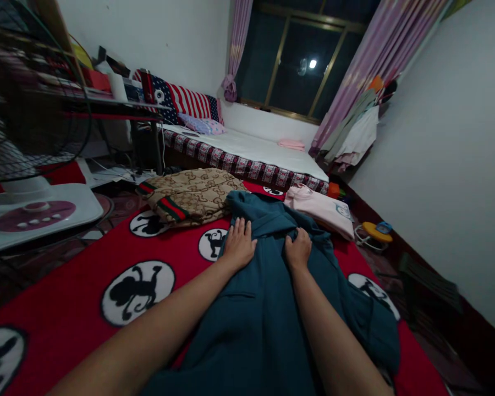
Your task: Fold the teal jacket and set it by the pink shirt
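Teal cloth coat (272, 308) under left hand (239, 243), palm down, fingers flat; right hand (298, 250) curled at lapel, cannot tell whether gripping. Coat lies toward far edge of red round-motif blanket (78, 300), between tan patterned garment (208, 190) and folded pale-pink garment (319, 209).

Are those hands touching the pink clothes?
No, the left hand and right hand are both on the teal coat, with the pink clothes lying farther off.
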Demonstrator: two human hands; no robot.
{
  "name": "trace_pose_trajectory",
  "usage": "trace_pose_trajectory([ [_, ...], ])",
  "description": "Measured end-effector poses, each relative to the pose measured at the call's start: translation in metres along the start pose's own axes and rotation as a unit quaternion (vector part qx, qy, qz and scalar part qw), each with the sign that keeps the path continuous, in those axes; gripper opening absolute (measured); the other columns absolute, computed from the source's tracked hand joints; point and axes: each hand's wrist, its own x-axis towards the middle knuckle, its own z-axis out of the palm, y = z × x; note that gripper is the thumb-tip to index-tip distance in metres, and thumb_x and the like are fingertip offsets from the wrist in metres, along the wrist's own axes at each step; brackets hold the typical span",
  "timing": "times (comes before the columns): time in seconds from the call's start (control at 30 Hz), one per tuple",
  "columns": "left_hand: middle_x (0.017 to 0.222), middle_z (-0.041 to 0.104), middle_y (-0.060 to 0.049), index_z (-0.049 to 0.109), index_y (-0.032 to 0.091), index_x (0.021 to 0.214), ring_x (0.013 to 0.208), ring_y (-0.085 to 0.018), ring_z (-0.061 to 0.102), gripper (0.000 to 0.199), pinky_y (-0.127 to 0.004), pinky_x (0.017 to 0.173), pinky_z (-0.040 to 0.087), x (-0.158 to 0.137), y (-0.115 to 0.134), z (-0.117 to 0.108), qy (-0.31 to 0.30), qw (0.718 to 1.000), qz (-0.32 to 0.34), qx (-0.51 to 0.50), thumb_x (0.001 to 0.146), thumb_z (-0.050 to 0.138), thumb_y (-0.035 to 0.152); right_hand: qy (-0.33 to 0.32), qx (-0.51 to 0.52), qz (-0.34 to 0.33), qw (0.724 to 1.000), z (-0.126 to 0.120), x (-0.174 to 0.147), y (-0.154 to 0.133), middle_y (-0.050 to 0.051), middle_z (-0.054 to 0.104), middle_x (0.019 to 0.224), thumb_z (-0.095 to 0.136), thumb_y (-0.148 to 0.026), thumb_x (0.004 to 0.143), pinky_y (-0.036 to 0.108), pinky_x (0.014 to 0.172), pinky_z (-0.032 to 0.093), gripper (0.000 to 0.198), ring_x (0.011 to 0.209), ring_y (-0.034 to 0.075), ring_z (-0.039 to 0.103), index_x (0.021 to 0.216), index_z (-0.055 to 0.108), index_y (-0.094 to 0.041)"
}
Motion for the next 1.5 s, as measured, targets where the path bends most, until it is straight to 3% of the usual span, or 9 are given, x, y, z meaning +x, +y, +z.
trace_pose_trajectory([
  [0.13,0.155,0.023,-0.020,0.033,0.009,0.147,0.145,-0.032,0.017,0.060,-0.046,0.117,0.020,-0.002,-0.001,0.001,-0.003,0.999,0.018,0.042,0.095,0.039,0.039,0.049,-0.037,0.049,0.997,-0.003,0.000,-0.001,0.023,0.049,0.134,0.051,-0.025,0.081,0.044,0.093,0.042,0.057,0.121,0.035,0.048,0.135,0.045,-0.007],
  [0.27,0.155,0.025,-0.021,0.036,0.008,0.146,0.145,-0.032,0.018,0.060,-0.046,0.116,0.020,-0.003,-0.002,0.002,0.008,0.999,0.024,0.047,0.095,0.038,0.039,-0.090,-0.129,-0.042,0.987,-0.017,0.016,-0.009,0.017,0.063,0.110,0.043,-0.017,0.086,0.036,0.080,0.046,0.041,0.101,0.029,0.060,0.124,0.058,-0.013],
  [0.53,0.159,0.015,-0.017,0.033,0.016,0.147,0.146,-0.033,0.010,0.059,-0.050,0.116,0.018,-0.005,-0.004,0.005,0.023,0.998,0.052,0.017,0.093,0.044,0.035,-0.049,-0.224,-0.210,0.951,-0.112,0.053,0.016,0.010,0.065,0.110,0.047,-0.019,0.086,0.031,0.075,0.047,0.033,0.103,0.024,0.061,0.112,0.067,-0.024],
  [0.67,0.157,0.024,-0.015,0.038,0.018,0.145,0.146,-0.031,0.012,0.054,-0.054,0.116,0.016,-0.005,-0.002,0.005,0.008,0.996,0.083,0.001,0.093,0.041,0.031,-0.281,-0.388,-0.176,0.860,-0.129,0.057,0.015,0.011,0.070,0.095,0.056,-0.009,0.076,0.031,0.061,0.043,0.023,0.089,0.027,0.067,0.077,0.072,-0.025],
  [0.73,0.156,0.026,-0.014,0.038,0.018,0.145,0.146,-0.030,0.013,0.053,-0.054,0.116,0.016,-0.005,-0.002,0.004,0.003,0.996,0.093,-0.004,0.093,0.040,0.030,-0.324,-0.400,-0.169,0.840,-0.120,0.062,-0.009,0.012,0.072,0.091,0.057,-0.009,0.075,0.032,0.061,0.043,0.021,0.086,0.027,0.068,0.075,0.072,-0.024],
  [0.9,0.155,0.028,-0.017,0.039,0.015,0.145,0.146,-0.032,0.014,0.053,-0.055,0.115,0.017,-0.005,-0.003,0.003,-0.001,0.995,0.101,-0.003,0.094,0.038,0.031,-0.211,-0.178,-0.247,0.929,-0.052,0.072,-0.106,0.010,0.068,0.115,0.056,-0.034,0.086,0.033,0.081,0.047,0.037,0.106,0.026,0.063,0.120,0.061,-0.023],
  [1.03,0.153,0.030,-0.019,0.040,0.015,0.143,0.145,-0.033,0.016,0.052,-0.057,0.114,0.020,-0.005,-0.005,0.005,-0.001,0.994,0.109,-0.004,0.094,0.038,0.032,-0.189,-0.026,-0.187,0.964,0.014,0.078,-0.157,0.019,0.057,0.132,0.056,-0.052,0.083,0.037,0.092,0.045,0.074,0.117,0.029,0.057,0.142,0.037,-0.011],
  [1.27,0.158,0.001,-0.022,0.017,0.004,0.150,0.146,-0.033,-0.004,0.079,-0.050,0.117,0.020,-0.003,0.002,0.006,0.075,0.996,0.027,-0.031,0.086,0.054,0.029,-0.167,0.071,-0.118,0.976,0.064,0.116,-0.145,0.006,0.068,0.118,0.047,-0.017,0.082,0.025,0.091,0.045,0.039,0.108,0.017,0.062,0.118,0.061,-0.018],
  [1.5,0.156,0.016,-0.023,0.032,-0.001,0.145,0.146,-0.033,0.009,0.070,-0.049,0.119,0.016,-0.002,0.003,0.005,0.002,1.000,0.011,-0.029,0.089,0.048,0.038,-0.154,0.015,-0.044,0.987,0.089,0.095,-0.126,0.014,0.066,0.116,0.055,-0.022,0.081,0.040,0.089,0.048,0.036,0.108,0.028,0.063,0.115,0.062,-0.019],
])
